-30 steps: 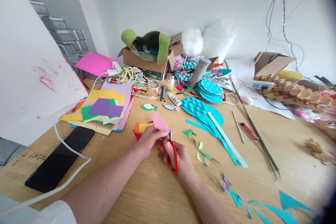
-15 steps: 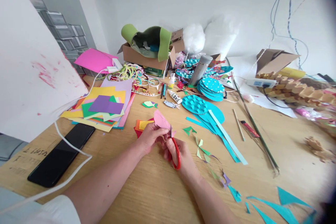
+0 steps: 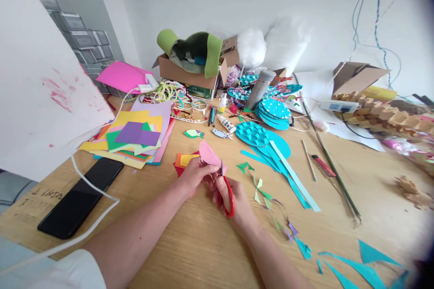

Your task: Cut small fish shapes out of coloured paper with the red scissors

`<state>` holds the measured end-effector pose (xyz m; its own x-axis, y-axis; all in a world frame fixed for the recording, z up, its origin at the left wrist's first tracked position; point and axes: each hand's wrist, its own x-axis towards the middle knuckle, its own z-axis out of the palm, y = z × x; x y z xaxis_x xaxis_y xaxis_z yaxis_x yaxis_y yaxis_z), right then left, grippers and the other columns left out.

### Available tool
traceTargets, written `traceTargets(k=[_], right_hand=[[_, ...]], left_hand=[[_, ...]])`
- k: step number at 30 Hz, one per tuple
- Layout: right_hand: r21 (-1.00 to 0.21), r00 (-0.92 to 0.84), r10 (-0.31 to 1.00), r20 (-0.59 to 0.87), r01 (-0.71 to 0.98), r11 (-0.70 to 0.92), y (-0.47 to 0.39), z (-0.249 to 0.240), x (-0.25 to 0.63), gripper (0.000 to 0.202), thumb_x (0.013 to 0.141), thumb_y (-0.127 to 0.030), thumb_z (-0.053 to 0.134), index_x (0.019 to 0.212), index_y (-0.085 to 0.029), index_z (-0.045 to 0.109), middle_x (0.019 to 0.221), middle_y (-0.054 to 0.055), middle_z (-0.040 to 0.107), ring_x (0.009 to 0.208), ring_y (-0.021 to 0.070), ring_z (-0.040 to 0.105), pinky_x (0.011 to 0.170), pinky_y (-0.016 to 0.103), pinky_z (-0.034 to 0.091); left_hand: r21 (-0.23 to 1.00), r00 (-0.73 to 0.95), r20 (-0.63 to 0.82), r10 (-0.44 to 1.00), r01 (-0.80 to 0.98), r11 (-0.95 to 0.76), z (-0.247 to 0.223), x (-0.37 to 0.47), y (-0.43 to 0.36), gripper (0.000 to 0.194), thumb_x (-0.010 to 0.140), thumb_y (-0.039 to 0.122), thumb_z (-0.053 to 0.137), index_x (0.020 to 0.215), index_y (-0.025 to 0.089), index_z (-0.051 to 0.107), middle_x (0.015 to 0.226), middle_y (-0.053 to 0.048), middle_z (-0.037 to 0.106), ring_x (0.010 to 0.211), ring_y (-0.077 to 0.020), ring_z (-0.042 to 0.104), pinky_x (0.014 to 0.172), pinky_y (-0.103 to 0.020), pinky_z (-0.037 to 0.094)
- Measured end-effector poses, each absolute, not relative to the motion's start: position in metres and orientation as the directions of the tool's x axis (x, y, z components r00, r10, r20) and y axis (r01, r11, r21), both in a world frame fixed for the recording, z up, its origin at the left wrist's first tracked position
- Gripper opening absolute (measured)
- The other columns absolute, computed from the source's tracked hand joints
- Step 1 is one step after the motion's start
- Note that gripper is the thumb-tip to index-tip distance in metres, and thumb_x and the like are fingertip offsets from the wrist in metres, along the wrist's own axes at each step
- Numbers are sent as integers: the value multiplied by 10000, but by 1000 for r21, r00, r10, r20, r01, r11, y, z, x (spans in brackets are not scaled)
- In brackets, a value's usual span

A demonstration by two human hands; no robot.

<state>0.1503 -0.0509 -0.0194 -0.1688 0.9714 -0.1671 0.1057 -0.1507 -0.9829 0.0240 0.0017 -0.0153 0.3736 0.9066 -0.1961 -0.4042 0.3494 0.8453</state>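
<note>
Pinched in my left hand [image 3: 199, 176] is a piece of pink paper [image 3: 209, 154], its wide end standing up past my fingers. My right hand [image 3: 233, 196] is closed round the red handles of a pair of scissors [image 3: 231, 203]. The dark blades point upward at the right edge of the pink paper; how far they are apart I cannot make out. Below and behind my left hand lie small orange, yellow and red paper pieces [image 3: 188, 160]. A green paper fish [image 3: 194, 133] and a grey-white paper fish [image 3: 222, 134] lie farther back.
Coloured paper sheets [image 3: 137, 135] are stacked at left, beside a black phone [image 3: 81, 198] crossed by a white cable. Turquoise strips [image 3: 291, 176] and paper scraps [image 3: 259, 189] lie to the right. Glue bottles [image 3: 226, 123], a metal flask [image 3: 260, 89] and a cardboard box [image 3: 186, 74] stand behind.
Hardly anything differs. The view has shifted very slightly, and both hands keep their hold on the pink paper and the scissors at nearly the same spot.
</note>
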Motion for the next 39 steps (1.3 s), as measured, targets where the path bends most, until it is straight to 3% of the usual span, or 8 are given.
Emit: traceTargets(k=[28, 39], right_hand=[[-979, -161, 971, -176, 135, -155, -52, -19, 150, 584, 813, -722, 484, 705, -150, 536, 465, -6, 509, 383, 72, 367, 370, 209, 239], [-981, -138, 977, -164, 127, -147, -52, -16, 149, 621, 768, -763, 495, 673, -151, 542, 451, -7, 495, 384, 79, 361, 374, 218, 239]], left_hand=[[848, 375, -191, 907, -403, 346, -18, 23, 3, 196, 622, 271, 749, 701, 127, 642, 595, -4, 604, 495, -104, 520, 467, -221, 394], [848, 395, -192, 899, -394, 354, -19, 22, 3, 184, 641, 275, 735, 700, 128, 641, 583, -5, 599, 489, -112, 527, 451, -228, 399]])
